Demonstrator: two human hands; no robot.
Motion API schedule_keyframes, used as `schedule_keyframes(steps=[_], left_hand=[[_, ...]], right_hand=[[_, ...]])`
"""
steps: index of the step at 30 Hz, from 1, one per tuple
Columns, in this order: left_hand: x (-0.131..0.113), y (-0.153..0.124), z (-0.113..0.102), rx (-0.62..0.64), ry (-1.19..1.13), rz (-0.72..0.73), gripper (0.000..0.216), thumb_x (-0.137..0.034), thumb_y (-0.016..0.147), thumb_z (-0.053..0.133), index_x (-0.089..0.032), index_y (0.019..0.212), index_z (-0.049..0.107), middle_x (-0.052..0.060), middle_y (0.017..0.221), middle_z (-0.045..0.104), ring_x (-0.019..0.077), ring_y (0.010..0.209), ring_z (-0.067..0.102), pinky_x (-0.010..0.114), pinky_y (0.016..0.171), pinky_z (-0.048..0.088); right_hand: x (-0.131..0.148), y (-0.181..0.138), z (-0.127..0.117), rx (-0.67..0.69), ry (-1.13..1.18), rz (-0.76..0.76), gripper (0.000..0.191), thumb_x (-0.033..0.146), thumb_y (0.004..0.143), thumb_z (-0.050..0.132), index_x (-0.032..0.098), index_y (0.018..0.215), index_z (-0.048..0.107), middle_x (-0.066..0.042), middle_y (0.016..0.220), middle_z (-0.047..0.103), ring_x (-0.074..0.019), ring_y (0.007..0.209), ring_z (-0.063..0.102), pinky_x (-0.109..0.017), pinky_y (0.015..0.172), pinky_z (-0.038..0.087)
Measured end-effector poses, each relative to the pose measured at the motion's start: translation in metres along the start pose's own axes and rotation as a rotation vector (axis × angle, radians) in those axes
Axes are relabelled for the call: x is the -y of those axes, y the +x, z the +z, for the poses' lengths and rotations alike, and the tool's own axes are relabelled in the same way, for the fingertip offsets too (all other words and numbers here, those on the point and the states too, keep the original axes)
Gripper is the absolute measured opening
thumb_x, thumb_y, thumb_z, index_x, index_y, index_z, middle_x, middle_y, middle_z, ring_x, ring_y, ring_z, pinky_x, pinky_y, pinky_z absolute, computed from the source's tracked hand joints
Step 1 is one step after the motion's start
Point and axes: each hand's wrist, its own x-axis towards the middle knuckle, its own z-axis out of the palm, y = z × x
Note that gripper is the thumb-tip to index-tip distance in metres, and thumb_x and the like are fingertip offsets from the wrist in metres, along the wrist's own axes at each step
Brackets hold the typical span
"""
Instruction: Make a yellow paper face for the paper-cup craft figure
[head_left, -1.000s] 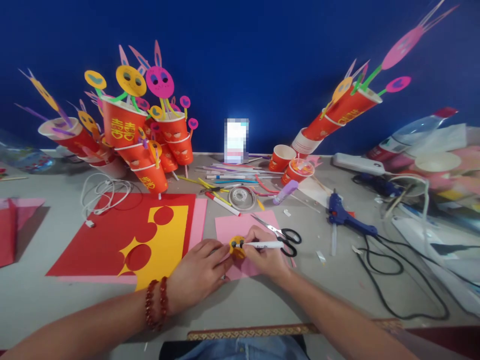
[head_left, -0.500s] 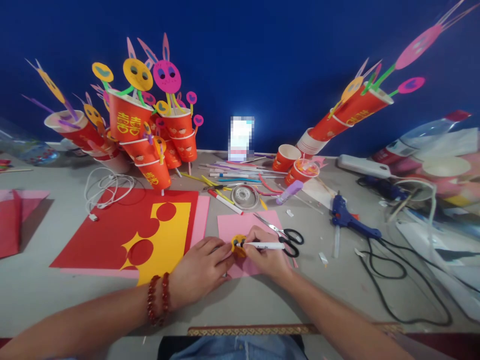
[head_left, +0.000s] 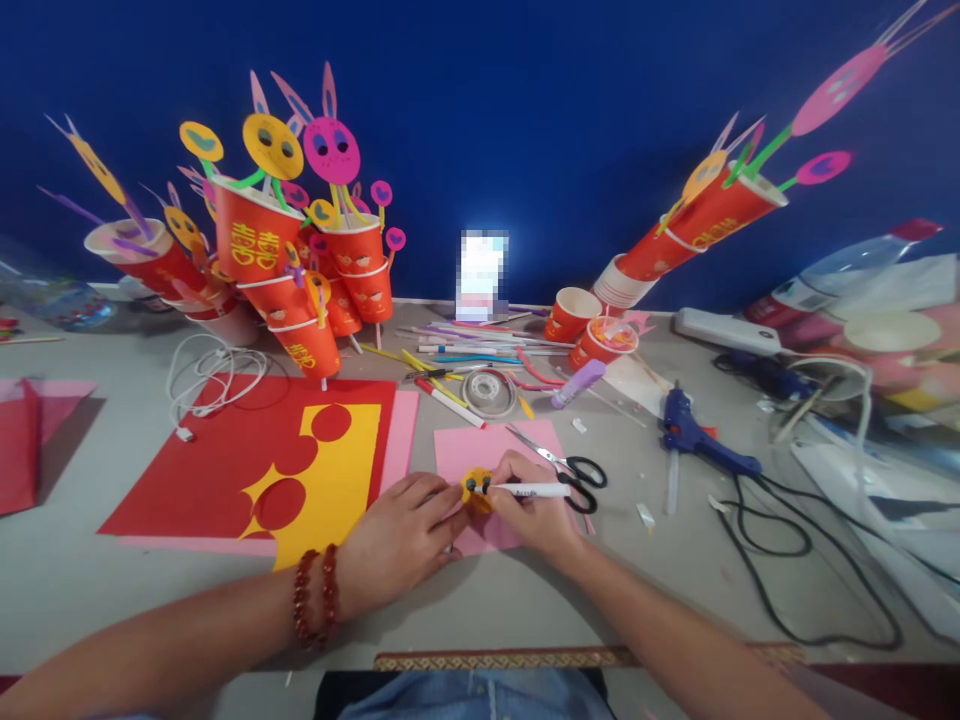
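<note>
On a pink paper sheet [head_left: 450, 450] lies a small yellow paper circle [head_left: 474, 474] with two dark eyes drawn on it. My right hand [head_left: 529, 505] pinches a white marker [head_left: 541, 490] labelled like an acrylic pen, its tip at the circle's right eye. From the left, my left hand [head_left: 412, 530] holds the circle at its edge with bent fingertips, which hide part of it. Black-handled scissors [head_left: 581, 473] lie partly open just beyond the marker, over the sheet's right edge.
Red paper [head_left: 195, 470] and cut yellow paper [head_left: 356, 480] lie to the left. Decorated red cups [head_left: 262, 240] stand stacked at the back left. A blue glue gun [head_left: 701, 435] with a black cord sits right. Pens, pipe cleaners and a tape roll [head_left: 489, 392] lie ahead.
The marker tip has shifted very slightly right on the circle, showing both dark eyes more clearly. Both hands stay in nearly the same place.
</note>
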Motion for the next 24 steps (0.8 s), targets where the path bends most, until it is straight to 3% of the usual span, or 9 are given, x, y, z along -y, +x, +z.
schedule_keyframes(steps=[24], left_hand=[[-0.0004,0.0007,-0.0014,0.021,-0.001,-0.008,0.039,-0.036,0.09,0.069,-0.016,0.122,0.06,0.008,0.129,0.06,0.027,0.113,0.053,0.041,0.1,0.043]], right_hand=[[0.0,-0.0006,0.0004,-0.011,0.01,0.02,0.013,0.015,0.072,0.05,0.023,0.063,0.046,0.006,0.056,0.046,-0.0113,0.049,0.039,-0.024,0.048,0.031]])
